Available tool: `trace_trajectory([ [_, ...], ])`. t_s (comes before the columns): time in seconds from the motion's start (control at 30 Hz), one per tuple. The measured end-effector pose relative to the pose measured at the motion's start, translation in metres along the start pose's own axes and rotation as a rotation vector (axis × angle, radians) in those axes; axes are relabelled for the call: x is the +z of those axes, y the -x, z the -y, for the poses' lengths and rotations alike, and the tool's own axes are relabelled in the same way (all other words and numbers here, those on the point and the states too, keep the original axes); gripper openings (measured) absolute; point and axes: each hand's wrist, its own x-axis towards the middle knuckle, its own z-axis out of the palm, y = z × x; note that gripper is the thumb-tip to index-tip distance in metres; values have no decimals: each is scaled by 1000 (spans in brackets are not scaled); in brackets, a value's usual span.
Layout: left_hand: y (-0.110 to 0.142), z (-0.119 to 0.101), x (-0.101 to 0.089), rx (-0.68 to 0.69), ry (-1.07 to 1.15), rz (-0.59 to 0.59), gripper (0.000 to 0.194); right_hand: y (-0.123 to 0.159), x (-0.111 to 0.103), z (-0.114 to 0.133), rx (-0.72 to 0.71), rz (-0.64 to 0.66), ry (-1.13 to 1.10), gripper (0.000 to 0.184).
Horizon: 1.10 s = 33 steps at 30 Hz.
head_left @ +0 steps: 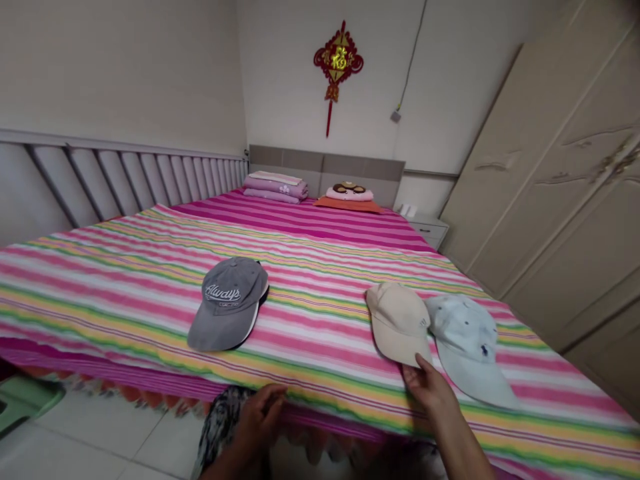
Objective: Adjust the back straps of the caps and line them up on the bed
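On the striped bedspread, a beige baseball cap [399, 315] lies to the right with its brim toward me. My right hand [430, 388] pinches the edge of that brim, thumb on top and fingers beneath. Close beside it, on the right, rests a pale blue baseball cap [465, 333] with a small dark emblem. A grey baseball cap [231, 300] with white "Always" lettering sits further left, brim pointing down and left. My left hand [263, 410] is near the bed's front edge below the grey cap, loosely curled with thumb and fingers apart, holding nothing visible.
The bed's striped bedspread [310, 333] spans the view. Folded purple bedding [276, 188] and a pink pillow [350, 194] lie by the headboard [295, 160]. A railing [135, 175] runs along the left. A nightstand [428, 230] and wardrobe [560, 193] stand right; a green stool [30, 400] is lower left.
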Motion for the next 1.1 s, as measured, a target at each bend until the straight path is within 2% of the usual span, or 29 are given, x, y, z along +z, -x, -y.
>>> trace_trajectory([
  [0.13, -24, -30, 33, -180, 336, 268, 36, 17, 0, -14, 28, 133, -12, 19],
  [0.23, -52, -67, 47, -323, 651, 419, 50, 41, -14, -33, 45, 250, 23, 19],
  [0.27, -62, -82, 50, -347, 741, 489, 54, 50, -19, -39, 35, 332, 62, 22],
  [0.37, -78, -122, 54, -222, 936, 526, 53, 73, -36, -54, -8, 476, 193, 26],
  [0.43, -78, -141, 52, -135, 983, 517, 48, 85, -47, -58, 13, 519, 297, 25],
  [0.5, -70, -151, 50, -105, 987, 544, 43, 93, -57, -55, 71, 560, 402, 29],
  [0.6, -53, -156, 48, -131, 973, 669, 30, 96, -63, -34, 119, 634, 495, 45],
  [0.7, -39, -160, 49, -143, 872, 817, 25, 98, -48, -7, 79, 793, 479, 56],
  [0.8, -30, -164, 54, -175, 728, 920, 29, 108, -13, 8, -39, 896, 585, 49],
  [0.87, -26, -165, 58, -197, 692, 934, 30, 118, 10, 6, -122, 953, 720, 46],
  [0.93, -24, -164, 59, -205, 697, 915, 29, 129, 28, -1, -141, 944, 801, 37],
  [1.03, -22, -162, 58, -217, 726, 899, 28, 139, 39, -11, -125, 888, 803, 27],
  [1.1, -22, -163, 56, -249, 735, 896, 28, 140, 40, -14, -67, 902, 736, 27],
])
